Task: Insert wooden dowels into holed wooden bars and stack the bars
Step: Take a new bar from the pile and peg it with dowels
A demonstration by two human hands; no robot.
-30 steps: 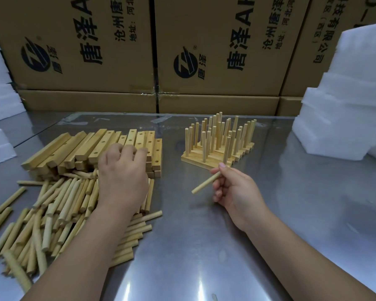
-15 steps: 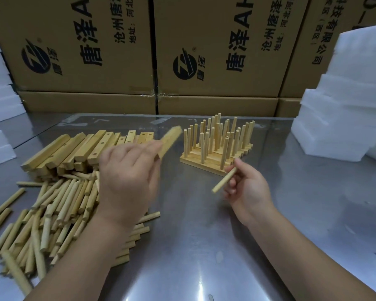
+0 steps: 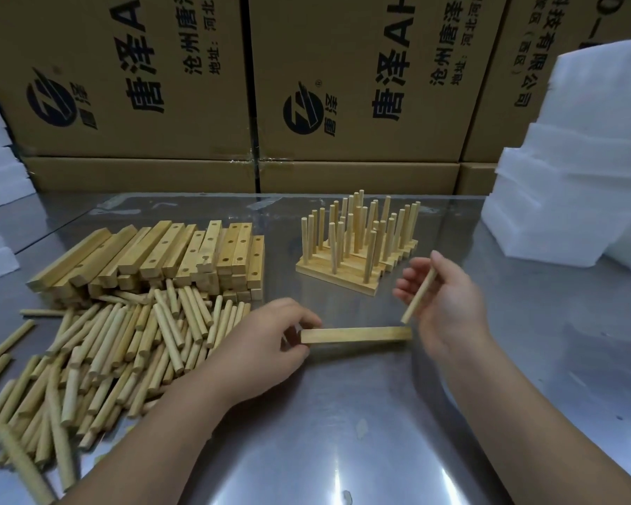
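Landmark: pale wooden block of pegged bars with upright dowels (image 3: 337,277), on grey steel tabletop (image 3: 343,413).
Left of it: stack of pale holed wooden bars (image 3: 161,253).
Left and nearer: heap of loose round wooden dowels (image 3: 124,340), against that stack's near side.
Directly before it: single pale wooden bar (image 3: 356,334) lying crosswise. Left hand (image 3: 266,340) grips its left end. Right hand (image 3: 448,308) holds short wooden dowel (image 3: 419,300) at its right end.
Behind it: brown cardboard cartons (image 3: 361,85).
Right of it: white foam slabs (image 3: 569,176).

Single wide-angle view from head height, facing forward and down over the bench (image 3: 343,431). Close above the left hand (image 3: 266,340) and right hand (image 3: 448,304), forearms entering from the bottom edge. Far side bounded by cardboard boxes (image 3: 379,147).
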